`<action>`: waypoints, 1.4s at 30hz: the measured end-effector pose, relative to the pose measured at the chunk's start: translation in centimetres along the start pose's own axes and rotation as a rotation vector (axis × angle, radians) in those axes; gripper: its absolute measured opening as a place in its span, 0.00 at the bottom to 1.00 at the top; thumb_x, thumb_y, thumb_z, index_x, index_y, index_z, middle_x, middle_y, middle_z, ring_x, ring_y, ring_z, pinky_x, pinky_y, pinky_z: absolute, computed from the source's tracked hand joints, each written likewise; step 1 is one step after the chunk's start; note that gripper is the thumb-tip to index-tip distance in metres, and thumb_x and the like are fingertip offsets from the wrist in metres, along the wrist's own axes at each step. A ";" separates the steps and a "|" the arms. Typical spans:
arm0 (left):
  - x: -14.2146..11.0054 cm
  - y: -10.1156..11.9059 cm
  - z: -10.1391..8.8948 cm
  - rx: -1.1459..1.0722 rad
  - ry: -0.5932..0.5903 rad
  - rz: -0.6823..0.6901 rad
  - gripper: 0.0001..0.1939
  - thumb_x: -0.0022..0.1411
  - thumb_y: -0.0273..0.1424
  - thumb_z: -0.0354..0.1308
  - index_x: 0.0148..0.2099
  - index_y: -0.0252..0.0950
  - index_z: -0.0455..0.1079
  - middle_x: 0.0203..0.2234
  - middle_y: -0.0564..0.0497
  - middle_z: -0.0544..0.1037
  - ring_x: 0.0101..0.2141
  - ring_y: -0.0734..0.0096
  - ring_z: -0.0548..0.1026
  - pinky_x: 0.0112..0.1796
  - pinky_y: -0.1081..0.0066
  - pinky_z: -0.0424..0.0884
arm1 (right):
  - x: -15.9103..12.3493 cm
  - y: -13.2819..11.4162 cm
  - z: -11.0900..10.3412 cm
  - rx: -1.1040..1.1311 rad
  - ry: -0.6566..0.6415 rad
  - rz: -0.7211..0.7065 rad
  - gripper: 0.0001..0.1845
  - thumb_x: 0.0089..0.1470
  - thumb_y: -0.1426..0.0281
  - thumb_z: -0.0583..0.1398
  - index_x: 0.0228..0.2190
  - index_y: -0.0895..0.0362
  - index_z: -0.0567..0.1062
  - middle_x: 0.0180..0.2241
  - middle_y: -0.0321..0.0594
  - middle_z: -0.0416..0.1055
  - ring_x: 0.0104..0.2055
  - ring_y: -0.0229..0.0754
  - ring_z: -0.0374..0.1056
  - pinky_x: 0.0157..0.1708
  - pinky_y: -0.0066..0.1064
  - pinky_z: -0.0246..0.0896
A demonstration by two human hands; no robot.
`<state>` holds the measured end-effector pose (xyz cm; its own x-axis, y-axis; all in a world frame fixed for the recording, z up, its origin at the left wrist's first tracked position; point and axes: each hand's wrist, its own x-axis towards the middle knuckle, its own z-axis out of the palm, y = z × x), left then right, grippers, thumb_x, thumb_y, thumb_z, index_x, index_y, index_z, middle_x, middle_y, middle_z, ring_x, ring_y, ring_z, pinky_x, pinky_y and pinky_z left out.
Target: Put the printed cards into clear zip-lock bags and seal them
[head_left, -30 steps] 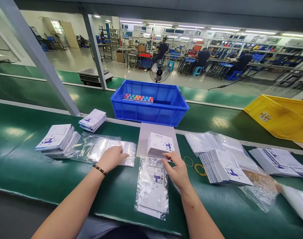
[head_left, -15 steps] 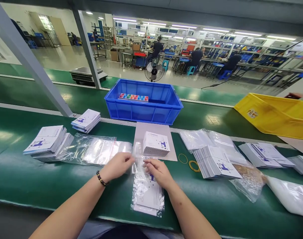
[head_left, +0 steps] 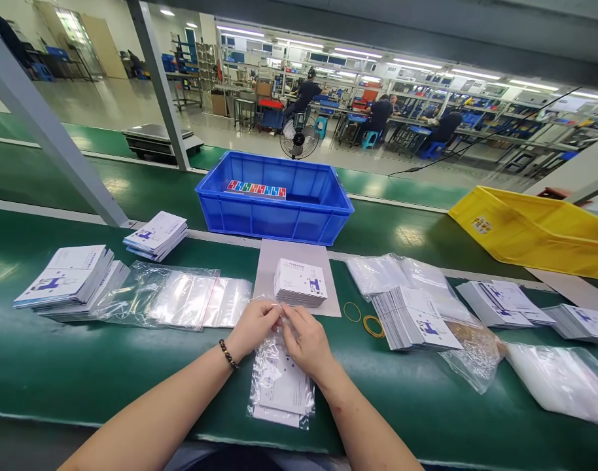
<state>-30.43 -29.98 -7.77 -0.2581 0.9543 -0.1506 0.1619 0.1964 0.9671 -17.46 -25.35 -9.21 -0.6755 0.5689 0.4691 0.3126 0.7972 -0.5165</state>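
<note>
A clear plastic bag (head_left: 283, 386) with white printed booklets inside lies on the green work surface in front of me. My left hand (head_left: 256, 326) pinches the bag's top edge, its thumb against the forefinger. Close against it, my right hand (head_left: 306, 340) grips the same edge, and the fingertips of both hands nearly meet. The fingers partly hide the bag's upper end. Just beyond them, a stack of booklets (head_left: 300, 280) rests on a grey sheet (head_left: 265, 261). Left of my hands lies a pile of empty clear bags (head_left: 181, 297).
Behind the sheet stands a blue crate (head_left: 279, 219) with a colourful printed piece inside. More booklet stacks (head_left: 66, 275) lie at left and others (head_left: 417, 320) at right, near rubber bands (head_left: 373, 326). A yellow bin (head_left: 534, 229) sits far right. A metal post (head_left: 58, 124) slants at left.
My left hand has moved right to the bag's top edge, meeting my right hand there. The bag's upper end, upright before, is now between my fingers. The view has shifted slightly.
</note>
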 end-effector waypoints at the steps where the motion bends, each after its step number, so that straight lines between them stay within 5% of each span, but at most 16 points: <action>1: 0.0 -0.2 0.1 -0.011 0.007 0.013 0.16 0.53 0.37 0.47 0.18 0.34 0.60 0.13 0.56 0.63 0.17 0.78 0.60 0.21 0.76 0.57 | 0.1 -0.2 -0.1 0.054 0.006 0.026 0.16 0.50 0.73 0.51 0.42 0.59 0.68 0.31 0.44 0.68 0.32 0.40 0.64 0.31 0.31 0.62; 5: -0.3 -0.4 0.1 -0.006 0.009 0.045 0.15 0.52 0.37 0.50 0.18 0.34 0.60 0.13 0.57 0.62 0.19 0.77 0.61 0.22 0.75 0.58 | 0.3 -0.4 -0.6 0.203 0.020 0.146 0.08 0.49 0.73 0.52 0.27 0.57 0.71 0.24 0.38 0.66 0.26 0.37 0.61 0.26 0.27 0.58; 11: -0.9 0.0 0.1 0.215 -0.043 0.147 0.16 0.54 0.35 0.47 0.18 0.35 0.54 0.14 0.57 0.60 0.20 0.76 0.59 0.23 0.75 0.55 | 0.3 -0.3 -0.4 0.160 0.011 0.206 0.15 0.51 0.74 0.49 0.15 0.56 0.60 0.16 0.33 0.56 0.21 0.34 0.54 0.22 0.26 0.50; 21: -1.0 0.1 -0.2 0.128 -0.146 0.057 0.14 0.50 0.33 0.48 0.17 0.35 0.51 0.13 0.59 0.55 0.18 0.79 0.54 0.20 0.76 0.52 | 0.4 -0.2 0.3 -0.183 0.155 0.144 0.15 0.53 0.75 0.47 0.17 0.56 0.62 0.19 0.38 0.59 0.24 0.39 0.55 0.25 0.31 0.51; 24: -0.9 0.3 -0.3 0.047 -0.141 0.014 0.15 0.50 0.35 0.49 0.17 0.35 0.52 0.12 0.59 0.54 0.17 0.80 0.53 0.19 0.77 0.51 | 0.4 0.1 -0.4 -0.133 0.193 0.082 0.11 0.54 0.73 0.48 0.27 0.58 0.68 0.25 0.42 0.64 0.29 0.40 0.60 0.29 0.32 0.56; 27: -0.6 0.3 -0.7 -0.034 -0.063 -0.036 0.17 0.52 0.37 0.49 0.17 0.35 0.54 0.12 0.59 0.54 0.16 0.81 0.52 0.18 0.77 0.51 | 0.3 -0.1 -0.9 -0.078 0.146 -0.038 0.11 0.52 0.67 0.53 0.37 0.58 0.69 0.32 0.46 0.65 0.35 0.43 0.61 0.33 0.33 0.59; 30: -0.5 0.3 -1.5 -0.026 -0.040 -0.032 0.18 0.55 0.39 0.46 0.19 0.34 0.58 0.12 0.58 0.57 0.16 0.79 0.56 0.19 0.76 0.54 | 0.3 -0.4 -1.1 -0.091 0.032 -0.065 0.09 0.53 0.69 0.51 0.31 0.56 0.71 0.27 0.42 0.65 0.30 0.41 0.61 0.30 0.33 0.58; 33: -0.9 0.9 -2.4 0.175 0.064 0.248 0.13 0.57 0.37 0.45 0.29 0.34 0.65 0.23 0.50 0.70 0.28 0.70 0.67 0.31 0.71 0.63 | 0.4 -0.1 -1.7 0.042 -0.047 -0.022 0.12 0.54 0.72 0.48 0.29 0.56 0.71 0.23 0.39 0.66 0.27 0.38 0.62 0.28 0.30 0.57; 36: -1.3 1.5 -3.2 0.455 -0.078 0.537 0.09 0.55 0.33 0.50 0.37 0.38 0.68 0.33 0.48 0.72 0.40 0.64 0.65 0.44 0.64 0.59 | 0.6 0.2 -2.9 0.255 -0.172 0.031 0.11 0.54 0.72 0.49 0.28 0.56 0.71 0.23 0.37 0.66 0.26 0.37 0.62 0.27 0.28 0.58; 39: -1.3 2.0 -4.0 0.624 -0.224 0.484 0.06 0.53 0.32 0.52 0.31 0.37 0.68 0.25 0.50 0.71 0.33 0.66 0.66 0.40 0.65 0.60 | 0.8 0.4 -4.1 0.353 -0.302 0.089 0.09 0.51 0.69 0.54 0.21 0.56 0.69 0.19 0.34 0.63 0.23 0.35 0.60 0.24 0.26 0.57; 42: -1.2 2.2 -4.7 0.613 -0.210 0.333 0.08 0.53 0.33 0.50 0.26 0.36 0.65 0.23 0.50 0.69 0.29 0.69 0.65 0.34 0.69 0.62 | 0.8 0.7 -4.5 0.335 -0.204 0.095 0.09 0.47 0.66 0.57 0.20 0.56 0.69 0.25 0.36 0.63 0.28 0.37 0.62 0.29 0.29 0.60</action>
<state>-34.23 -31.70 -4.50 0.0758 0.9965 0.0361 0.7205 -0.0797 0.6888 -14.77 -23.37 -5.96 -0.7833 0.5582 0.2735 0.1677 0.6135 -0.7717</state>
